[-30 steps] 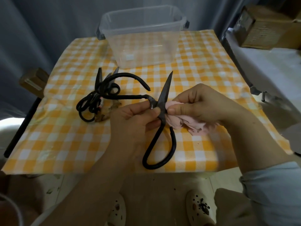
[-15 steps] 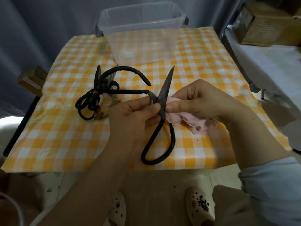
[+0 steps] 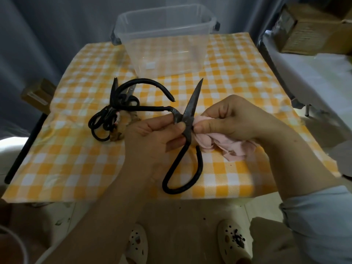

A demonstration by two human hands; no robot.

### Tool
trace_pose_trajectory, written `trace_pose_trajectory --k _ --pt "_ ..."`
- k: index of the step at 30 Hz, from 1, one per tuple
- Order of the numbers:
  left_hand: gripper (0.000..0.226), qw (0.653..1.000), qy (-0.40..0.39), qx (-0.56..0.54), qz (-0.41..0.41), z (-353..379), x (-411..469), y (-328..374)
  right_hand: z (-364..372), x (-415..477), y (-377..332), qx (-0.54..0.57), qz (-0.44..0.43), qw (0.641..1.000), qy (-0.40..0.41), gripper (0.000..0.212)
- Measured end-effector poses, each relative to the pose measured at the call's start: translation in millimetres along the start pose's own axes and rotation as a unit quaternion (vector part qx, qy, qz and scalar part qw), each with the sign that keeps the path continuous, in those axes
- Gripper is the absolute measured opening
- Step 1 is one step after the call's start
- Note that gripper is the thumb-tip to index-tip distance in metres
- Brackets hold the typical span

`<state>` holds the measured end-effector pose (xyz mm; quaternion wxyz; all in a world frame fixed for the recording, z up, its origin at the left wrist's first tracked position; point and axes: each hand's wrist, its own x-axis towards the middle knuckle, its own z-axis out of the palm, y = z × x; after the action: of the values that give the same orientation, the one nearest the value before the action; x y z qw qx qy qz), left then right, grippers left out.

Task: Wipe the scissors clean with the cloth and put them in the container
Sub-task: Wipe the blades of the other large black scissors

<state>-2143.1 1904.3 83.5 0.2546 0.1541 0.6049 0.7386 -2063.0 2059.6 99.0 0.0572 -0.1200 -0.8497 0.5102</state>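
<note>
Head view, left hand (image 3: 151,141): over the near middle of the table (image 3: 72,164), with thumb and fingers pinching the scissors (image 3: 191,106) at the pivot.
Scissors: held just above the tabletop and spread wide. One dark blade points toward the far edge and its loop handle hangs toward the near edge. The other handle arcs away to the left.
Right hand (image 3: 234,119): fingers curled, thumb pressing the pink cloth (image 3: 222,145) against the right side of the blade, close to the pivot.
Cloth: bunched in the right hand, with its loose end trailing down onto the table toward the right edge.
Container (image 3: 165,54): clear plastic with no lid on, standing at the middle of the far edge, well apart from the held scissors.
Other scissors (image 3: 106,121): a tangled black heap on the left half of the table, near the left hand. Their number cannot be told.
Table: covered in an orange-and-white check.
Sleeve (image 3: 320,216): pale blue, on the right forearm.
Cardboard box (image 3: 314,29): beyond the far right corner, on a white surface.
Shoes (image 3: 233,242): pale, on the floor below the near edge.
</note>
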Motion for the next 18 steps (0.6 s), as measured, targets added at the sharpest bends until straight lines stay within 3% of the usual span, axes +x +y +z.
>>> trace_pose_trajectory --k 4,12,18 --pt "0.018 1.000 0.008 -0.009 -0.011 -2.5 3.9 0.0 -7.1 -3.2 1.5 -0.005 0.008 1.000 -0.004 0.027" --pt "0.019 0.999 0.030 -0.019 -0.020 2.1 4.5 -1.5 -11.5 -4.6 4.2 -0.007 0.023 1.000 -0.008 0.017" --pt "0.020 0.997 0.074 -0.037 -0.003 -15.3 13.5 10.7 -28.0 -14.9 10.9 -0.060 0.055 0.996 0.023 0.031"
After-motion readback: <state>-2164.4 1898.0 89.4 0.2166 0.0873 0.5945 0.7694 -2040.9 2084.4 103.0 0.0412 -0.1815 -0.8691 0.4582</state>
